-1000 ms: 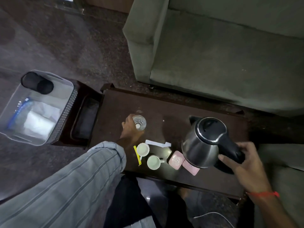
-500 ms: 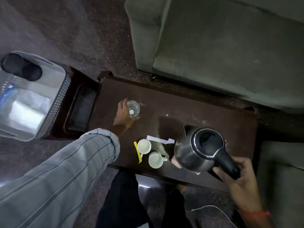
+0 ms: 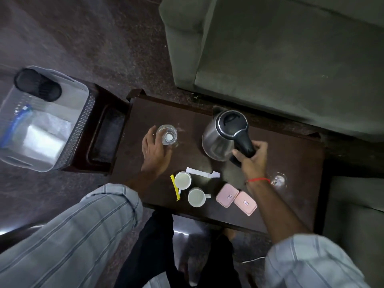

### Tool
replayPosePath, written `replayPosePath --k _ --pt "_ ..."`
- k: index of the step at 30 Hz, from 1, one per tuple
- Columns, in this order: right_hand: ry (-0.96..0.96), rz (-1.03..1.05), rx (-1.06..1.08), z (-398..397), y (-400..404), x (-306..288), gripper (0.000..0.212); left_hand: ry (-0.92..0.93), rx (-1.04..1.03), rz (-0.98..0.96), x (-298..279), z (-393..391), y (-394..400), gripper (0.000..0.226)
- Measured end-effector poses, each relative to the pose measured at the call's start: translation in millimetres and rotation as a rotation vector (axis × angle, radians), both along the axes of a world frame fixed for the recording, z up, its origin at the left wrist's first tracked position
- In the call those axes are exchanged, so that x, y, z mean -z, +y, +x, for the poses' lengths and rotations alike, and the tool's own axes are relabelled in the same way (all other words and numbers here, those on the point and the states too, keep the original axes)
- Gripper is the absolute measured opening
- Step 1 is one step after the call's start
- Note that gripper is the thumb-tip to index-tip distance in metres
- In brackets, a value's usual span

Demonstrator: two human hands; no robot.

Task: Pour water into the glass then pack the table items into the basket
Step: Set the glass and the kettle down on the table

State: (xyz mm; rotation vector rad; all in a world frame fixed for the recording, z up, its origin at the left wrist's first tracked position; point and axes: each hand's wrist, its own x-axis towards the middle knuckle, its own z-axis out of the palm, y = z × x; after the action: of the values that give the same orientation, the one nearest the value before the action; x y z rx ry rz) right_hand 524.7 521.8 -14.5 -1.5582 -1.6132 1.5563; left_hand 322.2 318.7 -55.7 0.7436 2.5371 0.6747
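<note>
The basket (image 3: 44, 119) ran off the left edge, its contents a blur. The right wrist covered part of a second glass (image 3: 278, 179); the pink cases' (image 3: 227, 195) labels were unreadable.

No text, brand or number can be read anywhere in the frame. The only marks lie on the two flat pink rounded-rectangle cases (image 3: 227, 195) (image 3: 245, 203) in the lower centre, on the dark wooden tabletop (image 3: 295, 163) — each lid carries a small, pale, rectangular label with a dark mark at its middle, too small and blurred to make out. The steel kettle with a black lid (image 3: 223, 135), centre of frame, shows no legible marking either.
</note>
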Motion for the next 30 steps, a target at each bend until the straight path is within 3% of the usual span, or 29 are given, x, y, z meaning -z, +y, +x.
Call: replayPosePath --k 7,13,18,23,27,30 --pt "-0.03 -0.071 0.031 -28 14 44 0.053 -0.04 0.005 -0.047 8 5 -21 0.053" --pt "-0.148 -0.035 -0.012 -7 10 64 0.056 -0.045 0.044 -0.084 25 10 -39 0.018" --pt "-0.245 0.012 -0.118 0 10 62 0.065 -0.051 0.106 -0.109 33 28 -50 0.014" --pt "-0.335 0.263 -0.164 13 -4 32 0.096 -0.089 0.093 -0.099 24 43 -56 0.02" --pt "-0.364 0.405 -0.127 16 -25 1 0.088 -0.081 0.042 -0.076 7 45 -65 0.021" --pt "-0.374 0.51 -0.219 17 -42 -17 0.079 -0.052 0.012 -0.065 -7 42 -72 0.02"
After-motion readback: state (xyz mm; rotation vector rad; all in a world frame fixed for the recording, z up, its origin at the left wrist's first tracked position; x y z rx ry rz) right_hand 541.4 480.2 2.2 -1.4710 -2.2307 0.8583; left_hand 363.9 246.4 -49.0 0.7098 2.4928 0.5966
